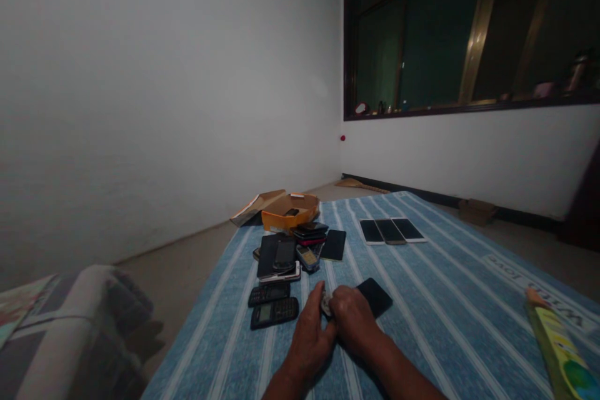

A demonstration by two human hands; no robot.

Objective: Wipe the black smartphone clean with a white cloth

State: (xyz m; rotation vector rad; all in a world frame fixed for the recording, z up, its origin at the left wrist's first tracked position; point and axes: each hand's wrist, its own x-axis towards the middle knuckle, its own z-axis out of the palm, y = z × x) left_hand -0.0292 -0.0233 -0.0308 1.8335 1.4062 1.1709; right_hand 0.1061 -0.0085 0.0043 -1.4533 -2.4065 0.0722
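Observation:
My left hand (310, 336) and my right hand (352, 317) meet above the striped blue cloth (225, 356). Between them shows a small silver-grey thing (325, 304), mostly covered by my fingers, so its kind is hidden. My left fingers close along its left side, and the right hand is curled over it. Just beyond my right hand lies a dark flat phone (375, 297). Left of my hands, two black keypad phones (274, 312) lie one behind the other. Farther back are a blue-grey keypad phone (307, 257) and a pile of dark phones (281, 253).
An open orange box (284, 219) with a phone inside stands at the back left. Three smartphones (392, 231) lie side by side at the back right. A yellow-green printed item (560, 350) is at the right edge. Grey fabric (84, 331) is at the left.

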